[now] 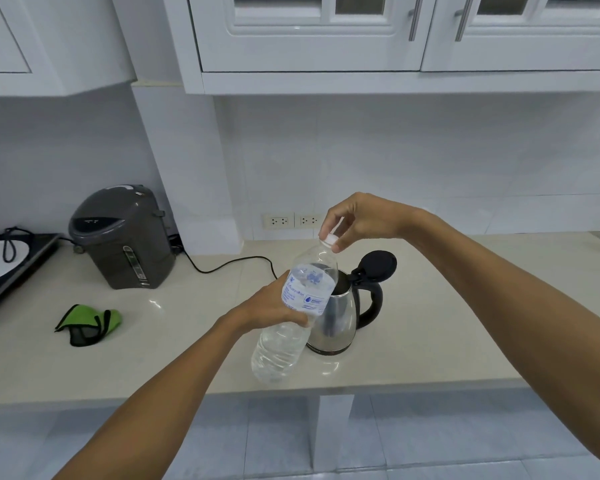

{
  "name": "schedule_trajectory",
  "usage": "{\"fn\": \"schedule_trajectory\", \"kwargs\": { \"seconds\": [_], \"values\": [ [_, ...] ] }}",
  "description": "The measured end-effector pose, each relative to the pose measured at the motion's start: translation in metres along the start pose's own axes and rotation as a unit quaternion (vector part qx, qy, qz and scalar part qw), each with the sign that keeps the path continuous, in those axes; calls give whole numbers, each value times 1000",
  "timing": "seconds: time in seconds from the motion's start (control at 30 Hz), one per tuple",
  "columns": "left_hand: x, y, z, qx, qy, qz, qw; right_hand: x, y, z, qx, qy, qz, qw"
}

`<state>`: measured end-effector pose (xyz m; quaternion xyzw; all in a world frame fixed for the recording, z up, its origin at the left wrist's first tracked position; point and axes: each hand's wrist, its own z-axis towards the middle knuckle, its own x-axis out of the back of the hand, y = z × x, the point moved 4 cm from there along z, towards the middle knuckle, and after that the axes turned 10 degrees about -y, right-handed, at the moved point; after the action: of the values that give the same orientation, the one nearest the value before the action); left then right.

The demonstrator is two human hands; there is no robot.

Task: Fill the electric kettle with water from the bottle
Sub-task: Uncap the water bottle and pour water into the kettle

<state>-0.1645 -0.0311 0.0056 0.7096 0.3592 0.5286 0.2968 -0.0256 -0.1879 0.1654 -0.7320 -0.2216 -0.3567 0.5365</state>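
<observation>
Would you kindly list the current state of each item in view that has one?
Bottle: held tilted in the left hand, partly full of water.
Cap: on the bottle neck, pinched by the right hand.
Kettle: upright on the counter, lid flipped open.
Hot water dispenser: lid closed, cord attached.
Green cloth: crumpled on the counter.

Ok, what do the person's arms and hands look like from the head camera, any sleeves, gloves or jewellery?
Both arms are bare from the frame edge to the wrist, with no sleeves in view. The left hand and right hand wear no gloves, and no rings, watch or bracelets show. No markings or cables on either arm.
</observation>
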Motion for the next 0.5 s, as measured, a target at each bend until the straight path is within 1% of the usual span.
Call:
{"fn": "schedule_trajectory", "kwargs": {
  "seconds": [0.1,0.13,0.23,0.33,0.4,0.43,0.47,0.5],
  "values": [
    [1,1,-2,-2,0,3,1000,-4,0,1,-30,14,-9,999],
    [1,1,-2,-3,3,3,1000,-5,0,2,-44,29,-30,998],
    [1,2,-2,7,27,3,1000,-15,-4,8,-75,89,-144,983],
    [-3,7,-3,15,61,0,998,-31,-3,16,-80,170,-285,940],
    [-8,12,-4,15,82,-2,997,-33,1,17,-102,222,-341,908],
    [-11,13,-4,14,91,-2,996,-34,0,15,-120,216,-370,896],
    [-14,14,-5,13,97,-1,995,-38,3,15,-140,184,-404,885],
    [-19,15,-6,11,102,-1,995,-42,5,14,-159,151,-410,885]
  ]
}}
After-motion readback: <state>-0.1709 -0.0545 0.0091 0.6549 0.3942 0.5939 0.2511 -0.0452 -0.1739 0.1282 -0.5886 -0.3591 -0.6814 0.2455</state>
